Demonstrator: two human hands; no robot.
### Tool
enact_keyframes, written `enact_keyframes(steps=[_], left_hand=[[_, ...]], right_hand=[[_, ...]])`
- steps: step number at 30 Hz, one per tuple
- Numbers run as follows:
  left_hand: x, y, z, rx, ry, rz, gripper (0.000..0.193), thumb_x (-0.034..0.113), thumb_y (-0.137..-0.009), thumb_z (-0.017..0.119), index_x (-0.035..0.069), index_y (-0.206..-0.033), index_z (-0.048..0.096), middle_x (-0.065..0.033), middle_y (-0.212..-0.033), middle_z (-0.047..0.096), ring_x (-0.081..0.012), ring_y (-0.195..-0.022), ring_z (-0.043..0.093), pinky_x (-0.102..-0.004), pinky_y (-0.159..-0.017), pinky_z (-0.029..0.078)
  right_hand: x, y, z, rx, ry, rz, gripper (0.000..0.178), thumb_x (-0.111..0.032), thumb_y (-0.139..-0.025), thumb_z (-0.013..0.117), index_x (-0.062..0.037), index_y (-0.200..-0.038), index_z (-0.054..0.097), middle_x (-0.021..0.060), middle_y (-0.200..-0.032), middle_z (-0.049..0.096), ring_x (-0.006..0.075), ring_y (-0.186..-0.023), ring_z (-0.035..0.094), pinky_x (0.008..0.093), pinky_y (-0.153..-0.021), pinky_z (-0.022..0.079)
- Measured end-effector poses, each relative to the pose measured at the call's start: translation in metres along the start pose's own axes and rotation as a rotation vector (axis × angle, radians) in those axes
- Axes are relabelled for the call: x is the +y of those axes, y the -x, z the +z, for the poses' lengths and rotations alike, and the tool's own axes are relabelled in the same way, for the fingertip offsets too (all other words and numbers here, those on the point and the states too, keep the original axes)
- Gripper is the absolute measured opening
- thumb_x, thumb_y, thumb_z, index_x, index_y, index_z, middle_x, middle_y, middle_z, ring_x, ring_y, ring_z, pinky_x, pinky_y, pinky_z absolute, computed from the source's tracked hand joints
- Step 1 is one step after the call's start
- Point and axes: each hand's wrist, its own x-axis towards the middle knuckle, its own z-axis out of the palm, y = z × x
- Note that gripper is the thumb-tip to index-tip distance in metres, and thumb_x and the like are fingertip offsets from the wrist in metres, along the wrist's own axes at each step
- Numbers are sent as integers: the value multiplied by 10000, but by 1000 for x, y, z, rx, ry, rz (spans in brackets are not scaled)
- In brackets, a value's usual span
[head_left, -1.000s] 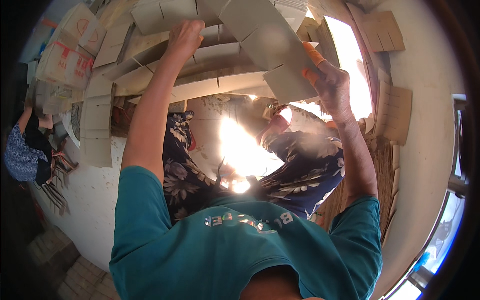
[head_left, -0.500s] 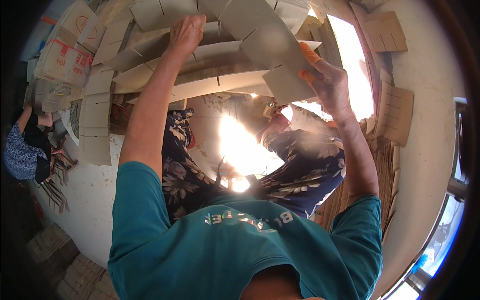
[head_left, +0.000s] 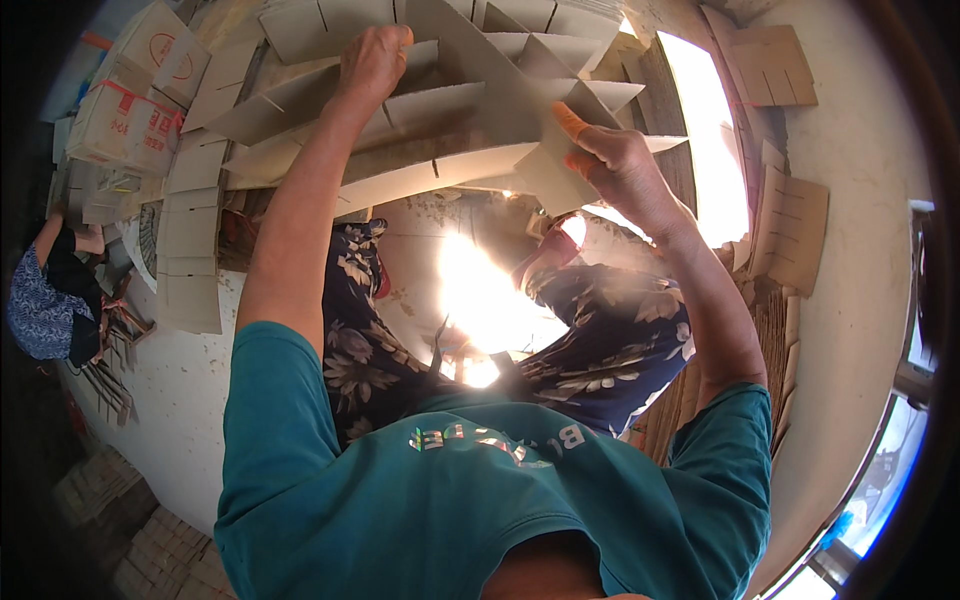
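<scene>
My left hand (head_left: 376, 66) is closed among upright grey-brown cardboard strips at the top, its fingertips pinching a strip's edge, mostly hidden. Orange finger covers show on both hands. In my right hand (head_left: 618, 168) is the near end of a slotted cardboard divider strip (head_left: 505, 85), held between thumb and fingers. This strip slants across several long strips standing roughly parallel, among them the nearest long strip (head_left: 430, 172). Another slanting strip (head_left: 560, 62) crosses them just right of the held one. Slots are cut into the strips' edges.
Flat slotted cardboard pieces (head_left: 190, 235) hang along the left edge of the work surface. White cartons (head_left: 128, 120) with red straps stand at the far left; near them another person (head_left: 55, 305) sits. More cardboard (head_left: 792, 230) lies at right, beside bright sunlit patches.
My right hand has moved left with the divider strip, which now sits lower across the long strips. The slanting strip behind it has come into view. My left hand stays nearly in place.
</scene>
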Motion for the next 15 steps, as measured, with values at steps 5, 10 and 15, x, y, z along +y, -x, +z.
enact_keyframes(steps=[5, 10, 15], left_hand=[[-5, -2, 4, 19, 48, -24, 177, -7, -769, 587, 53, -907, 680, -243, -829, 644, -424, -820, 639, -490, -724, 525], [-11, -1, 5, 21, 78, 1, 174, 3, -767, 605, 56, -916, 678, -232, -833, 649, -420, -822, 638, -485, -718, 525], [-5, -6, -2, -71, 95, 8, 162, 31, -767, 642, 35, -926, 675, -220, -874, 665, -403, -873, 641, -470, -749, 523]], right_hand=[[-1, 2, 4, 23, 55, -8, 513, 91, -822, 611, -21, -1320, 559, 147, -814, 626, 189, -655, 597, 299, -623, 487], [2, 5, 15, -8, 38, -77, 534, 73, -806, 630, -8, -1326, 536, 161, -788, 609, 270, -684, 623, 370, -629, 491], [9, 4, 22, -170, 134, -8, 389, -36, -846, 652, 11, -1227, 596, 148, -842, 646, 292, -716, 643, 395, -628, 501]])
